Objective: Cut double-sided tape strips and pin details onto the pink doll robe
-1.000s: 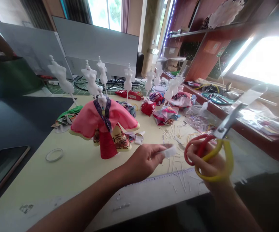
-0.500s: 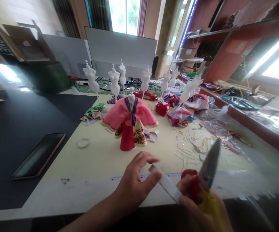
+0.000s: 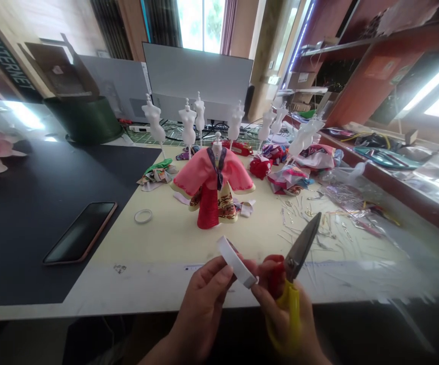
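Observation:
A narrow white roll of tape point(image 3: 236, 262) is held tilted above the table's front edge. My left hand point(image 3: 204, 299) pinches it between thumb and fingers on its left side. My right hand point(image 3: 307, 312) is closed around scissors point(image 3: 302, 248) with yellow and red handles, their blades together and pointing up and away. The fingertips of that same hand touch the lower right end of the roll. Just beyond both hands stands a small white mannequin point(image 3: 217, 147) dressed in a pink wide-sleeved top point(image 3: 196, 172) and a red skirt point(image 3: 208, 208).
A white ring point(image 3: 143, 216) and a phone point(image 3: 80, 233) lie to the left. Bare white mannequins point(image 3: 188, 124) stand at the back before a monitor point(image 3: 196, 76). Fabric bundles point(image 3: 290, 178) and thin metal pieces are on the right. A ruler point(image 3: 193, 267) lies along the front.
My left hand has closed on the roll, which it was only near before. The roll has turned and moved slightly left. The scissors have shifted left, and the view has shifted a little.

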A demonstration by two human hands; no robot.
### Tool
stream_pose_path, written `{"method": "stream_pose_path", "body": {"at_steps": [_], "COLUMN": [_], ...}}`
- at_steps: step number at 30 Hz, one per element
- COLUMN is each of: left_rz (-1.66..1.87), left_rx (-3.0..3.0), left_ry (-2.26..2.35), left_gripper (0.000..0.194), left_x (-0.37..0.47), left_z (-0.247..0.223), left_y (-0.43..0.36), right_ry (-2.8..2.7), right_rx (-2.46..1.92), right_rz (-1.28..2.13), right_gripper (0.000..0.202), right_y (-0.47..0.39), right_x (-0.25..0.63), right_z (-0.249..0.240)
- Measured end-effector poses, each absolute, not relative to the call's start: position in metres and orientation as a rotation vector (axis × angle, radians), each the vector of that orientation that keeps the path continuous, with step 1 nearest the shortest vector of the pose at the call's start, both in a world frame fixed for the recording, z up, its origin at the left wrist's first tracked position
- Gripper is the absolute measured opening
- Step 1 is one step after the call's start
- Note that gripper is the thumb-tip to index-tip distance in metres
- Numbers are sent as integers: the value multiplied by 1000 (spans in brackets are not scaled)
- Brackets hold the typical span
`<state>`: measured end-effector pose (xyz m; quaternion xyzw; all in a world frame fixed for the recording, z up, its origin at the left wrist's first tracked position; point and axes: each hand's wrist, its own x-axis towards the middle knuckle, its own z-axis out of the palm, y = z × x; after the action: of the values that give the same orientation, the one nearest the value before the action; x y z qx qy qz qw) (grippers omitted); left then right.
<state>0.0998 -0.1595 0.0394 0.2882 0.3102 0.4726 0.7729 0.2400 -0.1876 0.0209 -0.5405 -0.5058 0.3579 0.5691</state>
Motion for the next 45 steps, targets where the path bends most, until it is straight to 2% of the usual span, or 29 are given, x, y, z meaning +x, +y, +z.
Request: {"method": "stream_pose_path", "body": {"at_steps": [3, 8, 15, 24, 30, 39, 45], "left_rz": [1169, 1422, 1380, 1429, 1396, 1318, 1243], "left_rx": [652, 872, 1415, 1856, 1812, 1386, 1374], "left_ry": [771, 946, 1112, 1137, 1148, 1039, 922], "left_gripper": [21, 24, 26, 29, 26, 29, 20], "left_x": [91, 82, 90, 92, 91, 90, 85], "left_z": [42, 39, 21, 6, 3, 0, 10], "left_y": [-158, -156, -165, -163, -162, -162, -159], "right_ry": [-1179, -1128, -1058, -908, -894, -982, -1063], "right_rx": [-1366, -1374, -1190, -1210, -1239, -1219, -1213], "right_rz": [773, 855, 996, 1048, 1083, 1010, 975], "right_gripper": [23, 17, 15, 19, 19, 16, 14], "right_y": [-189, -189, -181, -176, -174, -171, -171], "right_x": [235, 226, 211, 214, 214, 212, 210], "right_z": [22, 23, 23, 14, 14, 15, 22]}}
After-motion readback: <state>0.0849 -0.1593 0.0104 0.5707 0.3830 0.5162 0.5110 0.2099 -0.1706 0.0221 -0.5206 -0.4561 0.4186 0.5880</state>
